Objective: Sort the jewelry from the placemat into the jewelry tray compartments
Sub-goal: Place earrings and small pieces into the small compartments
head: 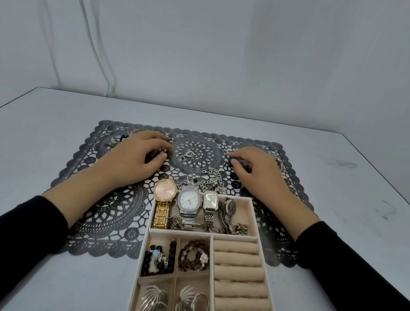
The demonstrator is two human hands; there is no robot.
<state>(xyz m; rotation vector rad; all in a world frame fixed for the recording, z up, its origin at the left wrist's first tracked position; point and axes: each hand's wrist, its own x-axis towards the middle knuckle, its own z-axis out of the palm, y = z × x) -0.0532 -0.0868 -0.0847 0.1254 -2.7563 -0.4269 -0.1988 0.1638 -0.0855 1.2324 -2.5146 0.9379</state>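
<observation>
left hand (135, 156): fingers (157, 143) curled on placemat (111, 211), grip unclear
right hand (256, 170): fingers (239, 156) curled, grip unclear
tray (255, 218): near, holding watches (188, 200)

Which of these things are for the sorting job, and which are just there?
For the job: black lace placemat, beige compartment tray, gold metal watch, silver chain bracelet, small silver charm, left hand, right hand.
Just there: white table, grey wall.
</observation>
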